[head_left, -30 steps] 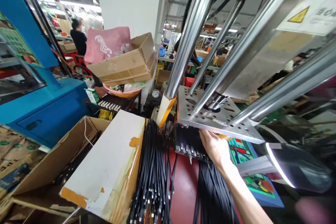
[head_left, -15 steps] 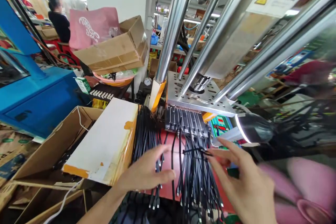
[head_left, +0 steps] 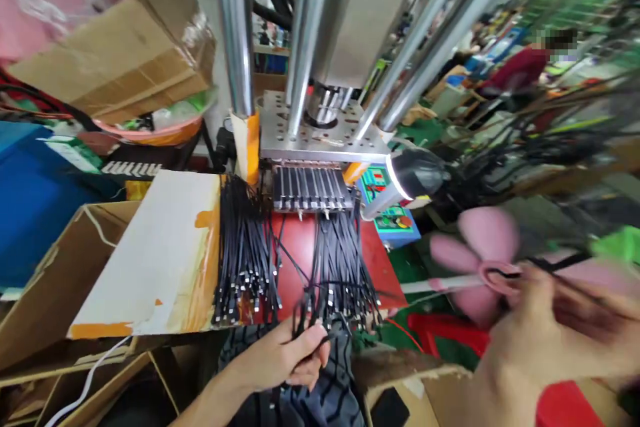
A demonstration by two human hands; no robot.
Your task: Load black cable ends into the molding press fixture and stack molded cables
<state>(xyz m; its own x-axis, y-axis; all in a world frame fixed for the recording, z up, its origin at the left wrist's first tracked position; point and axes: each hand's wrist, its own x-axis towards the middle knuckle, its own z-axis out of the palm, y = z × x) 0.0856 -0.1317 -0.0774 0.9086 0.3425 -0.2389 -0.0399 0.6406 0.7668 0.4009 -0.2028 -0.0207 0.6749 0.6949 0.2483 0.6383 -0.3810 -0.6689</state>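
Note:
My left hand (head_left: 303, 350) is closed around the ends of some black cables (head_left: 300, 317) at the front edge of the red work surface (head_left: 295, 247). My right hand (head_left: 555, 333) is off to the right, smeared by motion, with its fingers closed on a thin black cable (head_left: 560, 263). A thick spread of black cables (head_left: 340, 247) lies on the right part of the surface, and another bundle (head_left: 245, 247) on the left. Behind them, a metal mold (head_left: 313, 188) with parallel slots sits beneath the drilled steel plate (head_left: 325, 140) of a press.
A white board (head_left: 165, 247) with orange tape borders the left bundle. To the right are a lamp (head_left: 415, 173), a green-and-blue control box (head_left: 387, 207) and a pink fan (head_left: 475, 247). An open carton (head_left: 420, 387) stands low at front right. A person (head_left: 520, 70) is in the background.
My left hand has closed on cables near the front edge. My right hand has moved away from the right-hand cables, far to the right. The camera view has turned right.

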